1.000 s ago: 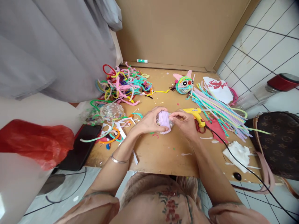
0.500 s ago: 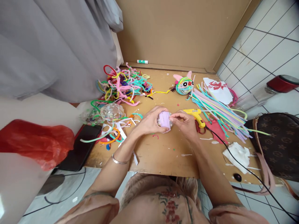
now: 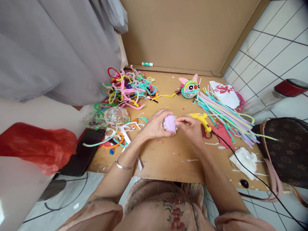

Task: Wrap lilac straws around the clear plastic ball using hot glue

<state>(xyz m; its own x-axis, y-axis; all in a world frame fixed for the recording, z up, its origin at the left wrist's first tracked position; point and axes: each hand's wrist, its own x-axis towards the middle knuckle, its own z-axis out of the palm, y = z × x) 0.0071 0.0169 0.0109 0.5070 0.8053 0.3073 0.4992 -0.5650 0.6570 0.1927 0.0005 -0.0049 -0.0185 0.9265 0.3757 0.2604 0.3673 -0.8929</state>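
My left hand (image 3: 160, 123) curls around a small clear ball (image 3: 176, 127) banded with lilac pipe cleaners (image 3: 169, 123), held above the middle of the table. At the ball's right side, the thumb and forefinger of my right hand (image 3: 189, 126) are pinched together, touching its edge; what lies between those fingertips is too small to make out. Just behind my right hand rests a yellow hot glue gun (image 3: 202, 120), and red-handled scissors (image 3: 206, 133) lie partly hidden beside it.
Tangled pipe cleaners (image 3: 127, 86) and a clear faceted ball (image 3: 115, 114) lie at left. A decorated ball with pink ears (image 3: 190, 87) sits at the back. Straight pipe cleaners (image 3: 223, 112), a white cloth (image 3: 244, 161), a black cable (image 3: 237, 155) and a brown bag (image 3: 284, 147) are at right.
Almost nothing differs. Both hands keep the same hold at the ball, and the whole view has shifted very slightly.
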